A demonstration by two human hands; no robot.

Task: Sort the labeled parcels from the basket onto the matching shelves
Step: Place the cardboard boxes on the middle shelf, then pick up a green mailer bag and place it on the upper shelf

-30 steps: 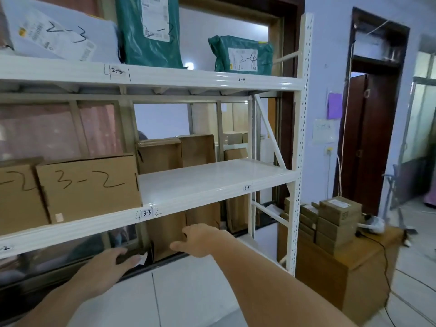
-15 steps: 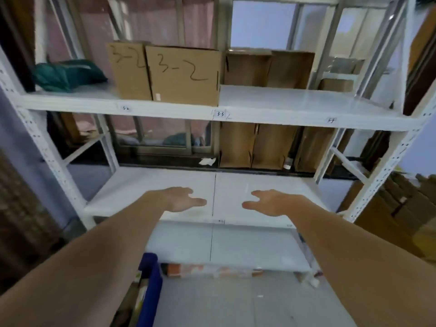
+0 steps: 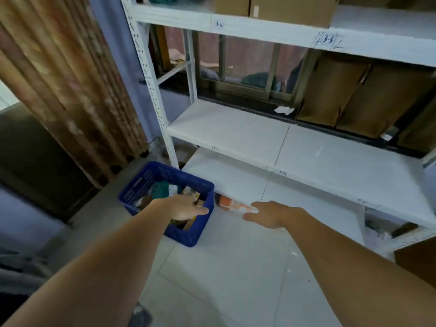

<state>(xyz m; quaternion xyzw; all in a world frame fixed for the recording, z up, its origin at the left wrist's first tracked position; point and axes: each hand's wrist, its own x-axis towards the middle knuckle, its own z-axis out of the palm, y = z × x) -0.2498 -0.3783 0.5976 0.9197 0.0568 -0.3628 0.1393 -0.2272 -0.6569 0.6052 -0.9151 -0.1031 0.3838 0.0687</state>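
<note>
Basket [image 3: 186, 234] of parcels [image 3: 162, 188], 1, under 2 empty hands.

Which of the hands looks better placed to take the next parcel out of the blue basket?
The left hand: it hovers open right above the blue basket and its parcels. The right hand is also open, but off to the side over bare floor.

Head view, downward (close) over basket [image 3: 146, 185]

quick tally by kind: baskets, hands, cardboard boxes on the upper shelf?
blue basket: 1
hands: 2, left hand, right hand, both empty
cardboard boxes on the upper shelf: 2 visible, cut off by the frame
Total: 5
</note>
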